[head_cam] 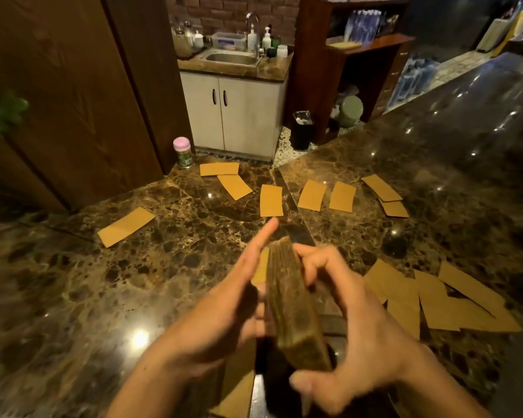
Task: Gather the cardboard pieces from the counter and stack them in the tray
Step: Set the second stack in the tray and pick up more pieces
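Both hands hold a thick stack of tan cardboard pieces (293, 300) on edge above the dark marbled stone counter (133, 297). Its long axis runs away from us. The right hand (354, 321) curls its fingers over the stack's right face, thumb at the near end. The left hand (224, 312) lies against the left face with a straight index finger; its other fingers are hidden. A fan of overlapping tan cardboard pieces (435, 303) lies just right of the right hand, and a single tan cardboard rectangle (271, 200) lies straight ahead of the left index fingertip. We judge the left hand freer to reach. We cannot make out the tray with certainty.
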